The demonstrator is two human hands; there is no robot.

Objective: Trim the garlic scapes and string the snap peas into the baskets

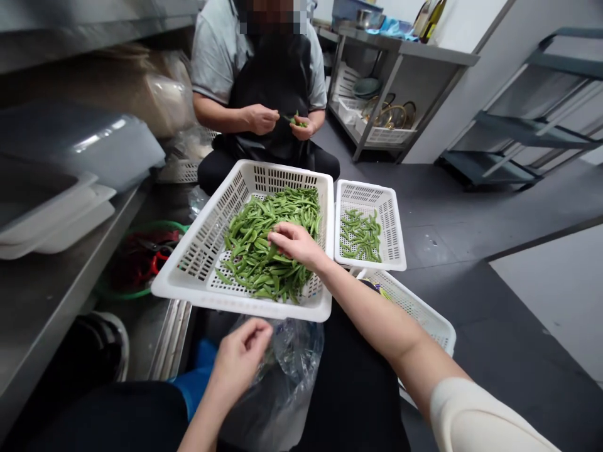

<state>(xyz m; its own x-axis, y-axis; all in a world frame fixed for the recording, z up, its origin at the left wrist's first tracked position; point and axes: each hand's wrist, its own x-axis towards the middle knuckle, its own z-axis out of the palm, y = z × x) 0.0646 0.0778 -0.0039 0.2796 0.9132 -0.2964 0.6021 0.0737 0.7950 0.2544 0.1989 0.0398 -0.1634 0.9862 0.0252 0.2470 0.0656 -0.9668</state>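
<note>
A large white basket holds a heap of green pea pods. Over the heap is my right hand, its fingers pinched together at the pods; whether a pod is between them is too small to tell. My left hand is closed, thumb against fingers, just in front of the basket's near rim and above a clear plastic bag. What it holds, if anything, does not show. To the right of the large basket, a smaller white basket contains more green pods.
Across the baskets sits a person in a black apron, pods in the fingers. Another white basket stands at my right. A green-rimmed basket and metal shelf are on the left. Behind stand a steel table and a cart.
</note>
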